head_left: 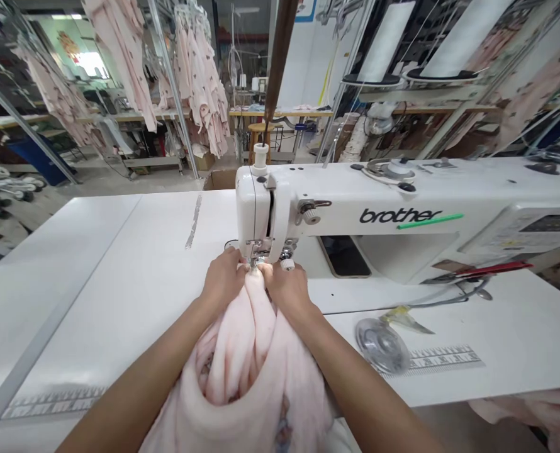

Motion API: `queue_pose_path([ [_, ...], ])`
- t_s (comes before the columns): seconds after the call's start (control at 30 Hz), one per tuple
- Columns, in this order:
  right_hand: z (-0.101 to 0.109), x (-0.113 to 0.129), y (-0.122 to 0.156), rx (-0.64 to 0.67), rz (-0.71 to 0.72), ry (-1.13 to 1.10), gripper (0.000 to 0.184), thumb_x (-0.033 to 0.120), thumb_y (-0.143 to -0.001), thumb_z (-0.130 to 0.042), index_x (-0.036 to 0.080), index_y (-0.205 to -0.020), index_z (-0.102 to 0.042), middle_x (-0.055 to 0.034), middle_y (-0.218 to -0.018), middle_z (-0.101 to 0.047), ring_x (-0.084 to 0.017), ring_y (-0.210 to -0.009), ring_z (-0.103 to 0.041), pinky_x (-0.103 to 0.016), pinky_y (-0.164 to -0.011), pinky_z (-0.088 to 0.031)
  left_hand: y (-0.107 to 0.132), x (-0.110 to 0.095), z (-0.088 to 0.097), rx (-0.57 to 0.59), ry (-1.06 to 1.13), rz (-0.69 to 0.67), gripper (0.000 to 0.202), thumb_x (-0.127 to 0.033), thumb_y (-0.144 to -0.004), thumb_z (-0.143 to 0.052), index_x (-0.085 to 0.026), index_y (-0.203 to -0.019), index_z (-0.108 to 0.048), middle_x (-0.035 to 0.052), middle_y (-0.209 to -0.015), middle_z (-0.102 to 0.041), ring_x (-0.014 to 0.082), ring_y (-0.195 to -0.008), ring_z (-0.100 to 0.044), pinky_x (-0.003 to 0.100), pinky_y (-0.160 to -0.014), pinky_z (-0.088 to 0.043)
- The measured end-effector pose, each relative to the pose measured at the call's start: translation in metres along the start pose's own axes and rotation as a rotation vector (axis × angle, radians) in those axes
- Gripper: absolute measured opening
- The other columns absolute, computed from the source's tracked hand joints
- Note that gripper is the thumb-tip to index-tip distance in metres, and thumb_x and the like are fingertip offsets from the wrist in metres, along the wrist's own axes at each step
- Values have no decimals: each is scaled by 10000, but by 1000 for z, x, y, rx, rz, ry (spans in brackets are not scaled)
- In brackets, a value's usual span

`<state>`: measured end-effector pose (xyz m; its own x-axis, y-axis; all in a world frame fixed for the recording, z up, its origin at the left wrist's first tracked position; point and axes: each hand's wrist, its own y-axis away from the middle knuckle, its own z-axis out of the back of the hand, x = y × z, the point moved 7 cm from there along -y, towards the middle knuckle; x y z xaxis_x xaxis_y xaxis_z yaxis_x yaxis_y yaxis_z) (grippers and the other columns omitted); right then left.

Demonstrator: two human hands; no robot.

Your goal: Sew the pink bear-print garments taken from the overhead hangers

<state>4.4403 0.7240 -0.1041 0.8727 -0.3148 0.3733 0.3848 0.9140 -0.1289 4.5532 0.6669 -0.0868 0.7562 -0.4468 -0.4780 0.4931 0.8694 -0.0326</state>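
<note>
A fluffy pale pink garment (252, 371) bunches up between my forearms and runs up to the needle of a white Brother sewing machine (403, 220). My left hand (223, 280) grips the fabric just left of the presser foot (256, 258), fingers curled closed. On the other side of the foot my right hand (287, 286) pinches the same fabric. Both hands nearly touch each other under the machine head.
The white sewing table (119, 283) spreads left and right, with printed rulers at its front edge. A clear plastic dish (381, 343) and red-handled scissors (492, 270) lie to the right. Pink garments (199, 69) hang on racks behind.
</note>
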Motion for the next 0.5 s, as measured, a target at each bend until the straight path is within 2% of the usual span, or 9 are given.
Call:
queue_pose_path([
  [0.17,-1,-1,-1,8,-30,-13,203,246,-858,-476,153,-969,-617,-75,-872,-659,-205,-812,-599,-257,-615,-328,0,1,-1,-27,11,-6,168,-153,-792,-433,-178,-860,-584,46,-986,-605,217,-915,-587,290,-763,-414],
  [0.4,3,0,2,5,-50,-46,206,274,-863,-480,144,-945,-617,-71,-854,-662,-200,-785,-603,-263,-609,-336,-1,-1,1,-36,60,3,203,-152,-789,-427,-175,-917,-583,57,-1032,-602,216,-938,-584,290,-783,-412],
  [0.5,5,-2,2,24,-22,-80,177,273,-852,-485,167,-891,-622,-44,-828,-662,-179,-764,-596,-245,-601,-339,-2,4,4,0,88,6,204,-186,-784,-437,-178,-919,-589,51,-985,-620,214,-905,-585,287,-743,-413],
])
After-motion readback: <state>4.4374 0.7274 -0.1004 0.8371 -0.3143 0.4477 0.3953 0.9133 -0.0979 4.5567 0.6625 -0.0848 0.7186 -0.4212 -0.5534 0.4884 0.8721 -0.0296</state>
